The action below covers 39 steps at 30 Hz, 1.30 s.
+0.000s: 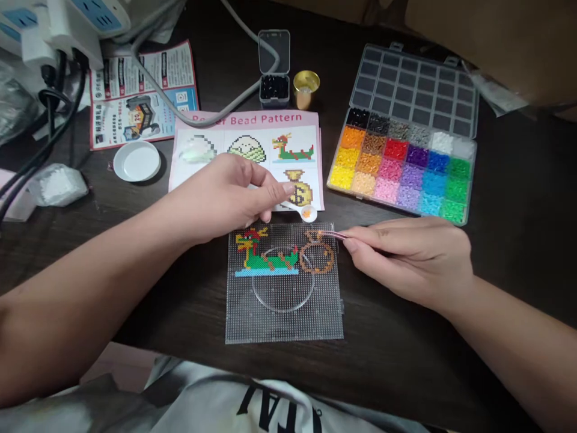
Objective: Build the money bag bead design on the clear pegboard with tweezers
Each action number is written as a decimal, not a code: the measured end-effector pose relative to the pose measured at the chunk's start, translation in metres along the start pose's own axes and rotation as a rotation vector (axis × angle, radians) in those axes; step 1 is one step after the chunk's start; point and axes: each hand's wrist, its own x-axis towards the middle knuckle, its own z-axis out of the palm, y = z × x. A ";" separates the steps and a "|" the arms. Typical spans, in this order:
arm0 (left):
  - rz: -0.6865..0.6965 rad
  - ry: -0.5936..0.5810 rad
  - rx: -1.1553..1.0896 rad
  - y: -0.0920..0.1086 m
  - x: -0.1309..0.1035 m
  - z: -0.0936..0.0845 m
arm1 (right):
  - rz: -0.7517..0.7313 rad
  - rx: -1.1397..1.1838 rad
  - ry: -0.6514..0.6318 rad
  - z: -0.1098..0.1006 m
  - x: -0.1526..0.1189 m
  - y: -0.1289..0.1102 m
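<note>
My left hand [246, 195] pinches the handle of a small white spoon [309, 213] that has a few orange beads in its bowl. The spoon is over the lower edge of the bead pattern sheet [202, 176]. Between the fingertips of my right hand [410, 258] is a pair of tweezers [334, 234], its tip at the top of a brown bead outline [316, 257]. That round, bag-shaped outline sits on the clear pegboard [283, 325]. Left of it on the board lies a finished-looking dragon boat of green, red, yellow and blue beads [265, 255].
A sorted bead box [401, 162] lies open at the right. Behind the sheet stand a small box of black beads [274, 88] and a gold cup [306, 89]. A white dish [137, 161], a leaflet [144, 102], a bag of white beads [58, 184], a cable [202, 120] and a power strip [99, 15] occupy the left.
</note>
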 end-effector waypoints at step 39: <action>0.048 0.021 0.069 0.000 -0.001 0.003 | -0.091 0.148 -0.375 -0.009 -0.001 0.008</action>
